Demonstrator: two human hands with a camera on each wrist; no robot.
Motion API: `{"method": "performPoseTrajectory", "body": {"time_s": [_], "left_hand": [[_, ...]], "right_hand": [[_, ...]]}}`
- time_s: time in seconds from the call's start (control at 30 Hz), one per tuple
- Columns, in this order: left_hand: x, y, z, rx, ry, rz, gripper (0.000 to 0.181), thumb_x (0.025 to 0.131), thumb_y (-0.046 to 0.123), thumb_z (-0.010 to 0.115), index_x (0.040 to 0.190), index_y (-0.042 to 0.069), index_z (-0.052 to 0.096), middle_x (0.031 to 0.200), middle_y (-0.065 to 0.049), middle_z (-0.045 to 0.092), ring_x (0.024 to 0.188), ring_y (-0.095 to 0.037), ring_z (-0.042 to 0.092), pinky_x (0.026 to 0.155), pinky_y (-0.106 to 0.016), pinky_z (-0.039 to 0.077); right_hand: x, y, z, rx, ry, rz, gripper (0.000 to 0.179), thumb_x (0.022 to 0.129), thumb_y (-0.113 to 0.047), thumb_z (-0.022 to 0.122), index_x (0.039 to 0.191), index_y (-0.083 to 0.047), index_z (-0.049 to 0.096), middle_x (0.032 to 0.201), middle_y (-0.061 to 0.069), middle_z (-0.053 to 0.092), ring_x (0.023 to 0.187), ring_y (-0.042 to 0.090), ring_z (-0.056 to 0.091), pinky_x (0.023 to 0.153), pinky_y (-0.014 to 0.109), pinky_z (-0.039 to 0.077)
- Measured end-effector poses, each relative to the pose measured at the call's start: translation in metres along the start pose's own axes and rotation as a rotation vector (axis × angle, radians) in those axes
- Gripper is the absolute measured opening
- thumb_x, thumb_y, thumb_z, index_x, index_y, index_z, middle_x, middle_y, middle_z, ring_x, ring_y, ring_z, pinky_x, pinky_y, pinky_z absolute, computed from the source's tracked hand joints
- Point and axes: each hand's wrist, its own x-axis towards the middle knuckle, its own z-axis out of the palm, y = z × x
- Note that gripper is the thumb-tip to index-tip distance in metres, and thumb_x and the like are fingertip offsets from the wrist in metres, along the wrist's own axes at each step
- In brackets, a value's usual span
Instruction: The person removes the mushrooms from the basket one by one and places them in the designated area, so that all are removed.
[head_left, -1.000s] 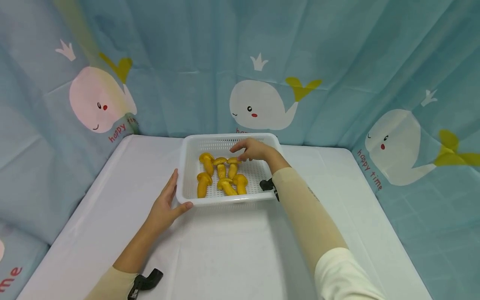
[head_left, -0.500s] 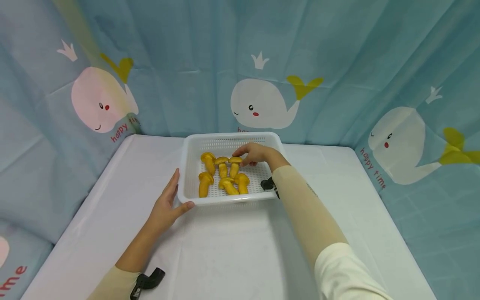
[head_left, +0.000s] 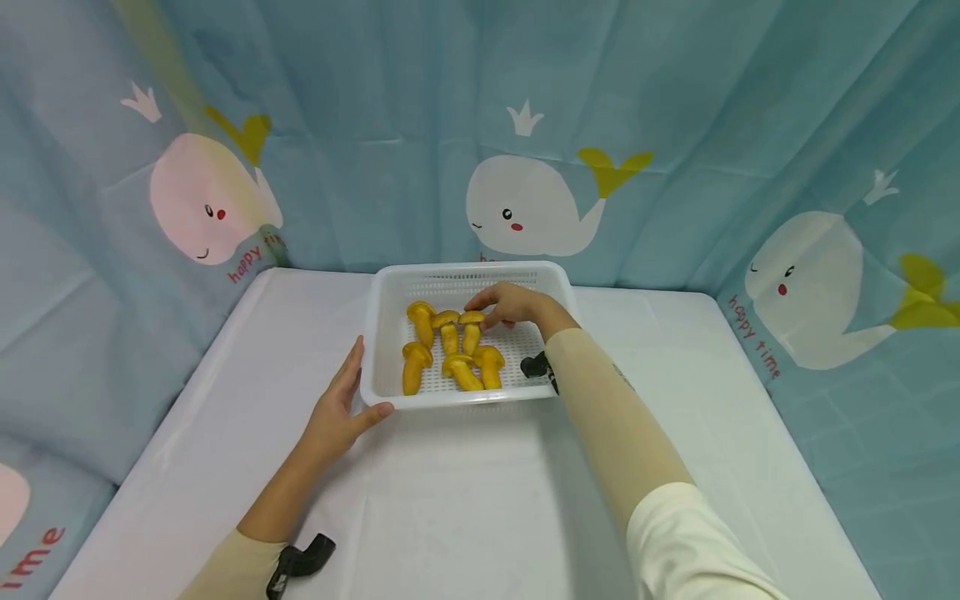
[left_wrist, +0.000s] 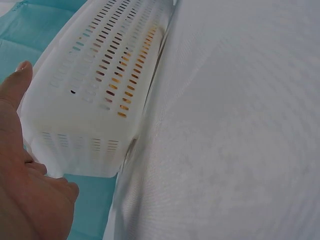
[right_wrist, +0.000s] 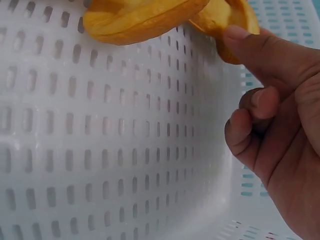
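Observation:
A white perforated plastic basket (head_left: 450,401) holds several yellow mushrooms laid in two rows. My right hand (head_left: 519,304) reaches into it and pinches the cap of the back-row right mushroom (head_left: 471,337) between thumb and forefinger. In the right wrist view the thumb presses on that mushroom (right_wrist: 220,17), the other fingers curl toward the palm, and another mushroom's cap (right_wrist: 142,22) lies nearer the camera. My left hand (head_left: 332,423) rests at the basket's front left corner, fingers fairly straight along its side and thumb at the front rim; the left wrist view shows the thumb by the basket wall (left_wrist: 80,110).
The basket stands toward the back of a table covered with a white cloth (head_left: 465,500). Behind and beside the table hangs a blue-green curtain (head_left: 360,192) with whale prints. A black wrist mount (head_left: 303,560) sits on the left forearm.
My right hand has come down onto the back right mushroom, its thumb and forefinger closing on the cap. The left hand stays at the basket's corner. The head view has shifted slightly.

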Motion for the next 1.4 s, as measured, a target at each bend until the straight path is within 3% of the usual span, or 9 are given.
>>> {"method": "performPoseTrajectory", "body": {"time_s": [0.1,0.23,0.4,0.53,0.8,1.07,1.2,1.4], "left_hand": [[0.002,0.000,0.002,0.001,-0.007,-0.003,0.113,0.086,0.018,0.085,0.166,0.031,0.007,0.173,0.003,0.004,0.159,-0.022,0.010,0.113,-0.004,0.021],[0.004,0.001,0.004,0.008,-0.008,-0.014,0.112,0.087,0.020,0.085,0.165,0.033,0.006,0.174,0.002,0.004,0.159,-0.021,0.011,0.112,-0.003,0.021],[0.008,0.002,0.007,0.005,-0.007,-0.015,0.106,0.090,0.020,0.081,0.165,0.032,0.007,0.173,0.007,0.005,0.159,-0.019,0.010,0.113,-0.004,0.021],[0.011,0.005,0.011,-0.023,-0.011,-0.011,0.102,0.093,0.017,0.078,0.166,0.030,0.008,0.171,0.012,0.006,0.159,-0.018,0.010,0.114,-0.005,0.021],[0.013,0.003,0.012,-0.064,-0.003,0.019,0.099,0.093,0.015,0.077,0.166,0.025,0.011,0.172,0.006,0.008,0.159,-0.019,0.011,0.114,-0.004,0.022],[0.008,0.001,0.009,-0.039,0.007,-0.006,0.099,0.094,0.017,0.077,0.165,0.035,0.010,0.172,0.008,0.009,0.159,-0.020,0.013,0.114,-0.006,0.023],[0.004,0.001,0.006,-0.046,0.013,-0.008,0.099,0.094,0.016,0.077,0.164,0.037,0.010,0.172,0.008,0.009,0.159,-0.019,0.013,0.114,-0.005,0.022],[0.002,0.001,0.004,-0.050,0.018,-0.010,0.098,0.094,0.015,0.076,0.164,0.039,0.011,0.173,0.006,0.010,0.159,-0.018,0.013,0.114,-0.005,0.022]], "right_hand": [[-0.002,0.002,-0.001,-0.027,0.014,0.000,0.044,0.094,-0.018,0.075,0.135,-0.028,0.067,0.145,-0.003,0.060,0.068,0.017,0.050,0.057,0.030,0.044],[-0.004,0.003,-0.003,-0.037,0.025,0.002,0.042,0.094,-0.019,0.075,0.134,-0.029,0.068,0.144,-0.004,0.060,0.097,0.020,0.059,0.058,0.028,0.046],[-0.008,0.001,-0.008,-0.035,0.036,0.009,0.043,0.094,-0.017,0.074,0.135,-0.028,0.068,0.146,-0.001,0.059,0.113,0.023,0.057,0.077,0.043,0.058],[-0.011,0.000,-0.011,-0.030,0.055,0.028,0.043,0.094,-0.017,0.075,0.135,-0.028,0.068,0.146,-0.001,0.060,0.116,0.024,0.056,0.090,0.055,0.057],[-0.018,-0.005,-0.014,-0.051,0.064,0.002,0.044,0.095,-0.017,0.074,0.138,-0.025,0.066,0.148,0.002,0.058,0.127,0.026,0.055,0.095,0.059,0.056],[-0.032,-0.017,-0.024,-0.049,0.105,-0.014,0.044,0.095,-0.019,0.075,0.137,-0.027,0.067,0.148,0.000,0.057,0.124,0.026,0.058,0.097,0.063,0.054],[-0.039,-0.026,-0.028,-0.078,0.132,-0.041,0.043,0.095,-0.022,0.075,0.136,-0.029,0.067,0.147,-0.003,0.058,0.121,0.024,0.060,0.092,0.059,0.057],[-0.058,-0.040,-0.033,-0.109,0.163,-0.084,0.042,0.096,-0.025,0.074,0.136,-0.032,0.066,0.146,-0.005,0.058,0.117,0.022,0.062,0.081,0.043,0.059]]}}
